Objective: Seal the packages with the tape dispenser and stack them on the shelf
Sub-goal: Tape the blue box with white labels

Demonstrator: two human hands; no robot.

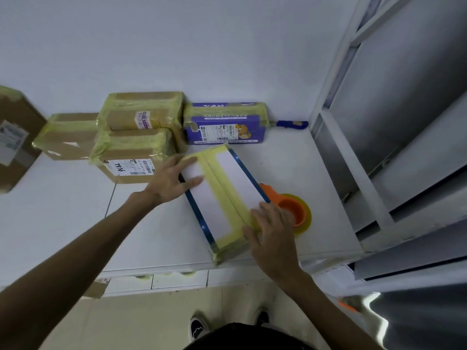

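Observation:
A white box with blue edges (pixel 222 195) lies on the white table (pixel 63 210), wrapped in strips of yellow tape. My left hand (pixel 174 179) lies flat on its far left corner with the fingers spread. My right hand (pixel 273 231) presses on the near right end of the box, fingers straight over the tape. Just right of the box sits the orange tape dispenser (pixel 290 208) with a yellow tape roll, partly hidden by my right hand.
Several taped packages stand at the back: brown boxes (pixel 134 142), a purple box (pixel 225 125), another brown box (pixel 68 137), and a large carton (pixel 15 137) at the left edge. A blue-handled tool (pixel 290 124) lies by the wall. Grey metal shelving (pixel 379 147) rises at right.

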